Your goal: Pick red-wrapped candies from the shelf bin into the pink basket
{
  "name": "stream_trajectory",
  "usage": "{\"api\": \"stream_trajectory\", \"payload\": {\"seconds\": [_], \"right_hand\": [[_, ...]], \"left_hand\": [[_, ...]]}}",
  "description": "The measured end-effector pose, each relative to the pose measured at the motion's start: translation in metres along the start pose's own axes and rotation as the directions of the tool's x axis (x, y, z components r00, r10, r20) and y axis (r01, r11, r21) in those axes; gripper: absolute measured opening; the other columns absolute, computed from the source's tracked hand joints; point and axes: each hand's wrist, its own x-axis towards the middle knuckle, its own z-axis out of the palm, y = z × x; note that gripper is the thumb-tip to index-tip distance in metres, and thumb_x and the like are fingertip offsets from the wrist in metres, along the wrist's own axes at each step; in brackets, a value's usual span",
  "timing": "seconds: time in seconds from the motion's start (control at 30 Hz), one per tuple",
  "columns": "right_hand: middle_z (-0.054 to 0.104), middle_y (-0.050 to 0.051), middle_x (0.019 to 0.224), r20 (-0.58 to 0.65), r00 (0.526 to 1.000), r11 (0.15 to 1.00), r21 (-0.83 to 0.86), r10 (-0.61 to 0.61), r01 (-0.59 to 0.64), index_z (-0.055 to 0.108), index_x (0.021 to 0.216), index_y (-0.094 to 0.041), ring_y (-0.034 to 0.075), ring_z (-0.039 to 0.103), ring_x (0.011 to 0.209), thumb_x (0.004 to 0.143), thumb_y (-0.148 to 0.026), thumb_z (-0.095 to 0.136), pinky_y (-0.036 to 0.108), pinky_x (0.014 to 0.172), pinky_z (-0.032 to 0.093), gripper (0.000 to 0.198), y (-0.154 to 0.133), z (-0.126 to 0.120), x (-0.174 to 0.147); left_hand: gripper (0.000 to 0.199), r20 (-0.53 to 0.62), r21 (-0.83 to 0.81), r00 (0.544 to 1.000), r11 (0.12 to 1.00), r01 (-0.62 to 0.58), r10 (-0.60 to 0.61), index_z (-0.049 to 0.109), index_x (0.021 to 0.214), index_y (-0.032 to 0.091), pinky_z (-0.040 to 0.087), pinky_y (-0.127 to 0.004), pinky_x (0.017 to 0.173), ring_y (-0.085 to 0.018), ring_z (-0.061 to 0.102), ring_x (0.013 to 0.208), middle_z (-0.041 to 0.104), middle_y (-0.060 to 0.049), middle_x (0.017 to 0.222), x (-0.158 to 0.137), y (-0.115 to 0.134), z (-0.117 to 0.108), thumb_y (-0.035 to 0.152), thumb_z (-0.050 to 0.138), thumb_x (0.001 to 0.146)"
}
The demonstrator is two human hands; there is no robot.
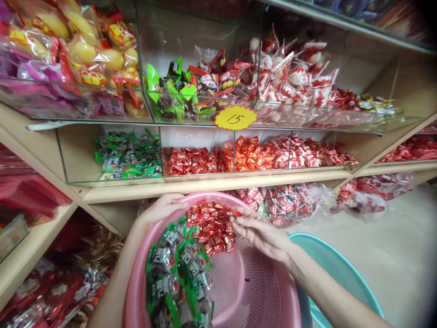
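My left hand (163,209) is closed on the far left rim of a pink plastic basket (287,291). Green-and-clear wrapped candies (177,278) fill the basket's left side. Beyond them, red wrapped candies (213,228) form a pile near the far wall. Over the right edge of that pile, my right hand (261,232) has its fingers pinched on a small red candy (234,212). Part of the basket's perforated bottom shows between the candies and its right wall.
Glass-fronted shelves of wrapped candies (194,161) stand ahead, with a yellow price tag (236,118) reading 15. Bags of candies (290,200) lie beneath the lowest shelf. A turquoise tub (341,259) stands on the floor at right. More red packages (30,200) are at left.
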Motion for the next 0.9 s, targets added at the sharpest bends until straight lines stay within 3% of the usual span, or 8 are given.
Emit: {"api": "stream_trajectory", "payload": {"seconds": [0.17, 0.33, 0.47, 0.63, 0.9], "right_hand": [[0.063, 0.0, 0.079, -0.006, 0.997, 0.938, -0.34, -0.081, 0.074, 0.06, 0.093, -0.017, 0.01, 0.059, 0.074, 0.067, -0.02, 0.067, 0.028, 0.08, 0.044, 0.027, 0.013, -0.004, -0.001], [0.057, 0.0, 0.076, 0.064, 0.991, 0.747, -0.652, -0.116, 0.13, 0.055, 0.094, -0.019, 0.011, 0.052, 0.068, 0.069, -0.031, 0.065, 0.03, 0.068, 0.042, 0.029, 0.022, -0.001, 0.004], [0.051, 0.0, 0.077, 0.118, 0.975, 0.653, -0.727, -0.186, 0.212, 0.049, 0.088, -0.02, 0.011, 0.047, 0.067, 0.068, -0.031, 0.063, 0.026, 0.061, 0.04, 0.028, 0.023, 0.002, 0.009], [0.047, -0.001, 0.072, 0.178, 0.96, 0.483, -0.835, -0.217, 0.264, 0.047, 0.079, -0.02, 0.011, 0.043, 0.064, 0.074, -0.027, 0.054, 0.026, 0.059, 0.038, 0.012, 0.024, 0.002, 0.01], [0.054, -0.001, 0.067, 0.183, 0.97, 0.174, -0.962, -0.161, 0.21, 0.053, 0.082, -0.019, 0.011, 0.046, 0.06, 0.074, -0.02, 0.05, 0.023, 0.056, 0.035, 0.008, 0.045, 0.001, 0.017]], "left_hand": [[0.03, 0.021, -0.033, 1.0, 0.999, -0.003, 0.004, 0.062, 0.091, 0.011, 0.038, -0.02, 0.058, -0.012, 0.052, 0.066, 0.061, -0.002, 0.078, 0.001, -0.003, -0.001, 0.034, 0.057, 0.074], [0.03, 0.023, -0.008, 0.999, 0.999, -0.034, 0.034, 0.063, 0.091, 0.01, 0.037, -0.02, 0.059, -0.012, 0.051, 0.066, 0.06, -0.002, 0.077, 0.003, -0.008, -0.002, 0.034, 0.057, 0.073], [0.03, 0.026, -0.011, 0.999, 1.0, -0.026, 0.026, 0.062, 0.09, 0.01, 0.036, -0.019, 0.056, -0.011, 0.049, 0.063, 0.059, -0.001, 0.074, 0.002, -0.007, -0.003, 0.035, 0.057, 0.073], [0.032, 0.008, -0.01, 1.0, 1.0, -0.004, 0.004, 0.062, 0.09, 0.01, 0.036, -0.018, 0.053, -0.01, 0.049, 0.061, 0.059, -0.001, 0.072, -0.002, -0.003, -0.002, 0.035, 0.058, 0.072], [0.034, -0.003, 0.0, 1.0, 1.0, -0.007, 0.007, 0.062, 0.093, 0.01, 0.04, -0.02, 0.056, -0.013, 0.053, 0.065, 0.062, -0.004, 0.079, 0.001, -0.008, -0.003, 0.036, 0.058, 0.072]]}}
